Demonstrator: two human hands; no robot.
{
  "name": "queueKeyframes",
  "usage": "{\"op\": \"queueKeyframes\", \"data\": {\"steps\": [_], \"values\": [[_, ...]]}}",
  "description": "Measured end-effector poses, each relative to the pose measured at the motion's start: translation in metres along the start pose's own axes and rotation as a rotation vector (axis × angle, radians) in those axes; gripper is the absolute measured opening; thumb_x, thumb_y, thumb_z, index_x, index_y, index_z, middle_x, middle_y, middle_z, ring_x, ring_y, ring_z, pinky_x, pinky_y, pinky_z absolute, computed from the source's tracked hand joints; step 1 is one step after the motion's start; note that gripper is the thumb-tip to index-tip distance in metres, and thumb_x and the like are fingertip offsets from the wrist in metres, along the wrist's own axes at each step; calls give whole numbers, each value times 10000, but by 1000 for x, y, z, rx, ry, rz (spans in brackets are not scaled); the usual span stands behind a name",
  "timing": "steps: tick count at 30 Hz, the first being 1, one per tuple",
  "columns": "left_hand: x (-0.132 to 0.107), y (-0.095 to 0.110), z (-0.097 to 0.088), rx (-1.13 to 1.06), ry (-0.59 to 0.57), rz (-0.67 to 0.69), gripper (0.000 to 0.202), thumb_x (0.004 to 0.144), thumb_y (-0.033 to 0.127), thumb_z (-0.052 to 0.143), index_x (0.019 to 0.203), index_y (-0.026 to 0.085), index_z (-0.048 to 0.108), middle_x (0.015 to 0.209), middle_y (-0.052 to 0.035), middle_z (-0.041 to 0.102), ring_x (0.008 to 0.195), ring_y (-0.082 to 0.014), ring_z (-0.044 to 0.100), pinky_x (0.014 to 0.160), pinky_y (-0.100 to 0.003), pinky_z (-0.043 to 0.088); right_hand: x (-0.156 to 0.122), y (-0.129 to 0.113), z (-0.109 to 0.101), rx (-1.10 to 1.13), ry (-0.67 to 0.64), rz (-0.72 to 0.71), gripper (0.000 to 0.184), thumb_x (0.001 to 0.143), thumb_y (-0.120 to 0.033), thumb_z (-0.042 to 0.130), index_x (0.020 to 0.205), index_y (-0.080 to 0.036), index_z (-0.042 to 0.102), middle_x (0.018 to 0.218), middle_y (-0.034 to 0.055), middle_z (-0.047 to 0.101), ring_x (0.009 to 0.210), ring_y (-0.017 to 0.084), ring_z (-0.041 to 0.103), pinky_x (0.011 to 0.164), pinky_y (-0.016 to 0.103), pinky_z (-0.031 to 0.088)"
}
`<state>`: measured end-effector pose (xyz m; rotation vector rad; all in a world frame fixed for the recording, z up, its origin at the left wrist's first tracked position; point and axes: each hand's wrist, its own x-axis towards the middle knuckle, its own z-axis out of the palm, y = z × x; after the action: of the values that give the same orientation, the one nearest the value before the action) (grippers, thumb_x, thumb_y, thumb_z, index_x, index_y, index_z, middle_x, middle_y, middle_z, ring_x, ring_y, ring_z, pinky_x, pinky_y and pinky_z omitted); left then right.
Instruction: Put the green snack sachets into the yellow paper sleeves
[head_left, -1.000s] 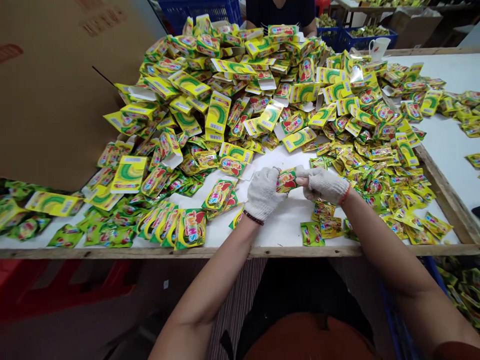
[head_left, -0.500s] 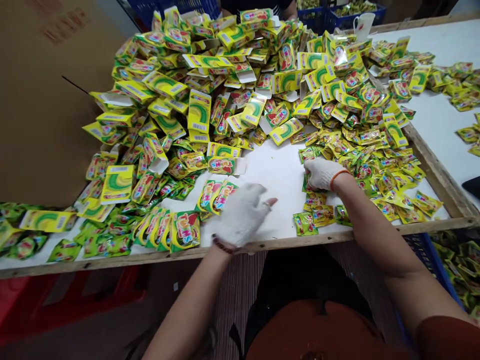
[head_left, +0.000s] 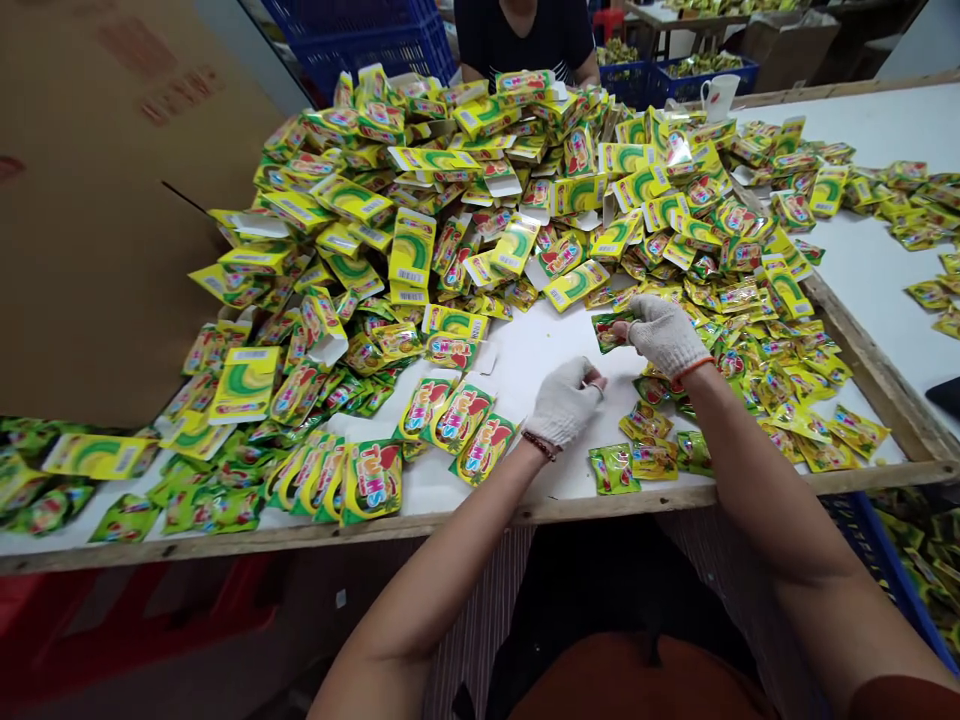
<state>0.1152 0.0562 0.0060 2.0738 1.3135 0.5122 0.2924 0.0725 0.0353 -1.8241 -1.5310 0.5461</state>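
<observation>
My right hand (head_left: pixel 664 335), in a white glove with bare fingertips, pinches a small green candy sachet (head_left: pixel 609 332) above the white tabletop (head_left: pixel 525 335). To its left is my left hand (head_left: pixel 566 405), gloved likewise, its fingers loosely bent and no object visible in them. Beside the left wrist, a yellow-green box (head_left: pixel 484 450) lies in a slanted row with two similar boxes (head_left: pixel 459 412). Further left, several more boxes (head_left: pixel 373 480) overlap near the table edge. Below my right hand lie loose green and yellow sachets (head_left: pixel 615 468).
A high heap of printed boxes (head_left: pixel 450 170) covers the back of the table. A large carton (head_left: pixel 97 250) stands at left. Wooden rails (head_left: pixel 870 360) edge the tabletop. Opposite sits a person (head_left: pixel 525 40); a white mug (head_left: pixel 720 97) and blue crates (head_left: pixel 367 45) are behind.
My left hand has moved right, away from the boxes, where a third box now shows in the slanted row. My right hand has lifted a green sachet from the pile. The view has tilted up.
</observation>
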Motion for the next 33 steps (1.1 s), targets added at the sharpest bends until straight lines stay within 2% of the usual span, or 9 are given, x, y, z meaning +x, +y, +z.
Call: {"op": "queueKeyframes", "data": {"steps": [4, 7, 11, 15, 20, 24, 27, 29, 33], "values": [[-13, 24, 19, 269, -74, 181, 352, 704, 447, 742, 939, 198, 663, 1045, -117, 609, 942, -297, 583, 747, -381, 468, -1, -3, 5, 202, -27, -20, 124, 795, -299, 619, 780, -183, 578, 564, -45, 464, 502, 102, 397, 488, 244, 335], [-21, 32, 31, 207, -117, 279, 185, 744, 339, 698, 855, 203, 638, 1009, -89, 617, 922, -265, 580, 747, -362, 468, -4, -9, 0, 225, -4, -21, 159, 792, -303, 637, 732, -192, 539, 518, -59, 438, 451, 94, 395, 452, 236, 319], [-10, 16, 20, -312, 1, 3, 81, 791, 231, 623, 772, 195, 552, 739, 6, 594, 718, -155, 565, 674, -282, 473, -10, -19, -8, 252, 6, -27, 214, 812, -312, 630, 690, -200, 494, 477, -62, 454, 431, 91, 404, 446, 232, 318], [8, -2, -12, -967, 210, -351, 202, 773, 291, 675, 788, 173, 511, 723, 8, 614, 649, -131, 605, 603, -263, 526, -17, -23, -1, 277, -70, -66, 237, 818, -375, 634, 715, -193, 522, 492, -51, 487, 448, 97, 427, 454, 235, 326], [10, -3, -28, -1367, 242, -314, 438, 620, 407, 832, 812, 159, 526, 764, -8, 661, 675, -134, 647, 635, -297, 584, -20, -20, 19, 277, -97, -149, 229, 805, -395, 632, 777, -175, 576, 645, -8, 566, 584, 122, 490, 512, 241, 374], [10, -4, -24, -1384, 226, -251, 507, 496, 332, 899, 819, 151, 552, 779, -6, 677, 689, -139, 657, 662, -304, 587, -22, -20, 26, 236, -56, -149, 224, 803, -395, 629, 795, -179, 566, 634, -12, 540, 587, 132, 493, 527, 255, 395], [10, -8, -21, -1383, 195, -211, 471, 527, 310, 875, 857, 140, 587, 821, -23, 690, 723, -146, 665, 716, -322, 582, -25, -22, 29, 228, 17, -114, 267, 792, -382, 649, 947, -180, 569, 697, -1, 571, 600, 143, 520, 544, 269, 436], [11, -12, -21, -1327, 144, -172, 408, 595, 312, 830, 886, 134, 605, 843, -35, 693, 742, -149, 663, 743, -329, 570, -26, -23, 32, 317, -68, -115, 331, 804, -390, 633, 1049, -181, 555, 812, 32, 624, 641, 153, 564, 567, 282, 477], [15, -27, -43, -722, 132, -23, 204, 793, 341, 665, 789, 143, 615, 754, -26, 653, 713, -144, 608, 700, -290, 509, -28, -28, 37, 501, -311, -49, 225, 830, -379, 567, 934, -179, 561, 782, 39, 638, 599, 150, 600, 525, 272, 500]]}}
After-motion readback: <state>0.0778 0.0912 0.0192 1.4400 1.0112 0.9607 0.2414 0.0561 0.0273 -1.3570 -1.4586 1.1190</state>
